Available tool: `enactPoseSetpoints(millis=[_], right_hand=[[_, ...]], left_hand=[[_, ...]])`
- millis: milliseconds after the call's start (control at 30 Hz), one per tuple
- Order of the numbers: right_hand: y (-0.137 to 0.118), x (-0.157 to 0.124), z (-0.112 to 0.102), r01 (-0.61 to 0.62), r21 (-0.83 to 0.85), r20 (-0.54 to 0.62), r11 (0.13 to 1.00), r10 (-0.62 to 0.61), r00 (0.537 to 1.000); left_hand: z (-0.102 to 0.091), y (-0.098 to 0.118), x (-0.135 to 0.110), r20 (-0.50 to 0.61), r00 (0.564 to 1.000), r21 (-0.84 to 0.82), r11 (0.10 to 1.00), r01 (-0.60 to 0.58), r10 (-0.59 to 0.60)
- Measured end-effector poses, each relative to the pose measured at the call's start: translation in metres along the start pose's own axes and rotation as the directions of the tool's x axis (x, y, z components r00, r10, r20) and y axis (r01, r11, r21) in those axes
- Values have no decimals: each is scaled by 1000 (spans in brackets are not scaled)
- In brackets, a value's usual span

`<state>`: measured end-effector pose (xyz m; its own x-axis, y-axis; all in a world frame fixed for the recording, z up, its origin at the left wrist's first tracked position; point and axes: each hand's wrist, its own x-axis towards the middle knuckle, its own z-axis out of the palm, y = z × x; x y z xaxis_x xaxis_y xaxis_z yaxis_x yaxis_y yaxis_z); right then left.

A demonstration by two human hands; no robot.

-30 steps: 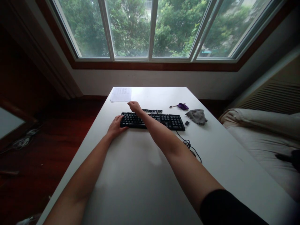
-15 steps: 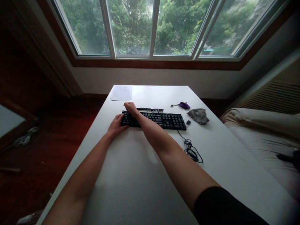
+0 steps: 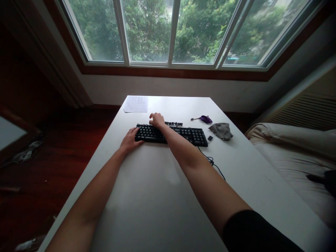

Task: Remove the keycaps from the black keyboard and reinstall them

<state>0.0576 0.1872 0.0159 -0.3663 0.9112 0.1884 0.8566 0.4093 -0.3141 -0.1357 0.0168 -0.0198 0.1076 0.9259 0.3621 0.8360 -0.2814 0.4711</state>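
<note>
While white smooth bench point(image 3: 157, 196) carries long black plastic keyboard point(image 3: 195, 133), left fingers point(image 3: 134, 131) clasp its left end. Right fingers point(image 3: 155, 116) part-curled beyond it, grip unclear. Careless sweep could scatter small black square keycaps point(image 3: 175, 123) right of them.

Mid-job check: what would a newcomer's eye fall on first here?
Probably the long black keyboard, lying across the white table, with the person's left grip at its left end and the right grip at its far side, beside a row of small black pieces. Next, the wide window beyond, filled with green trees. A purple object and a crumpled grey cloth also stand out, on the table near the keyboard's right end.
</note>
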Motion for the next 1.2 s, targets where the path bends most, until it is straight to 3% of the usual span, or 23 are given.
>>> enactPoseSetpoints(millis=[100, 333, 600, 767, 967, 1200], right_hand=[[-6, -2, 3, -57, -26, 75, 998, 59, 995], [-11, 0, 5, -69, -79, 78, 994, 75, 994], [-12, -5, -3, 48, -138, 8, 989, -48, 999], [2, -9, -19, 135, -8, -24, 991, -135, 991], [23, -16, -23, 173, 212, 87, 962, -195, 977], [12, -27, -18, 173, 227, 135, 958, -207, 969]], left_hand=[[0, -1, 0, 1, 1000, 2, 1000, -4, 4], [-1, 0, -1, 0, 1000, 5, 1000, -2, 2], [-3, 2, -2, 3, 1000, 13, 1000, -11, 11], [-2, 2, -2, 0, 1000, 25, 1000, -13, 13], [1, -3, -2, -10, 1000, 38, 999, -20, 21], [0, -2, -2, -10, 999, 55, 998, -38, 39]])
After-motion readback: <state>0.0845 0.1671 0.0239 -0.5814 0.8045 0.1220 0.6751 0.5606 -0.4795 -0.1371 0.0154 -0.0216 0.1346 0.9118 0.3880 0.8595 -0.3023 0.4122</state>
